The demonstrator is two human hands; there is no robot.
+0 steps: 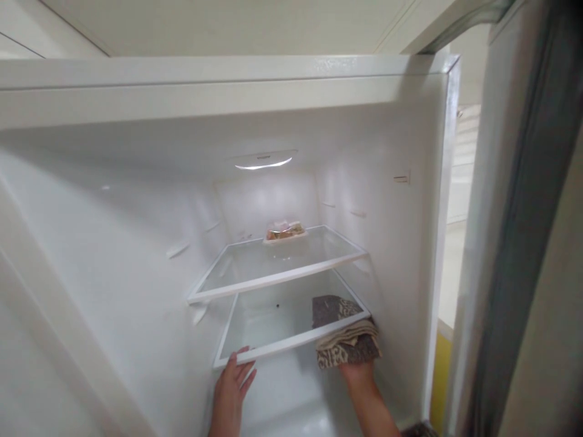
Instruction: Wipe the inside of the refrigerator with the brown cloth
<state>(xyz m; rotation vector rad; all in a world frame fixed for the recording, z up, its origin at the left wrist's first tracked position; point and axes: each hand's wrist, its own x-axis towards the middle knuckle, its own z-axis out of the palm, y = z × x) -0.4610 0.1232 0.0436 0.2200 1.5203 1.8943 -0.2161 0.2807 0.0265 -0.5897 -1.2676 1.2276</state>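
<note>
Inside a fridge, my left hand is at the front left corner of the lower glass shelf. One of its fingers lies over the white rim while the others pass beneath it, so the edge is between them. My right hand is under the right end of this shelf, holding a folded cloth with a grey and beige pattern. The cloth rises against the shelf's underside and also shows through the glass. Its folds hide most of my right fingers. The lower shelf slants, its right side higher than its left.
Above is another glass shelf, carrying a plastic-wrapped food tray at the back. A lit lamp is in the ceiling. The fridge door stands open at right. Small shelf supports jut from the side walls.
</note>
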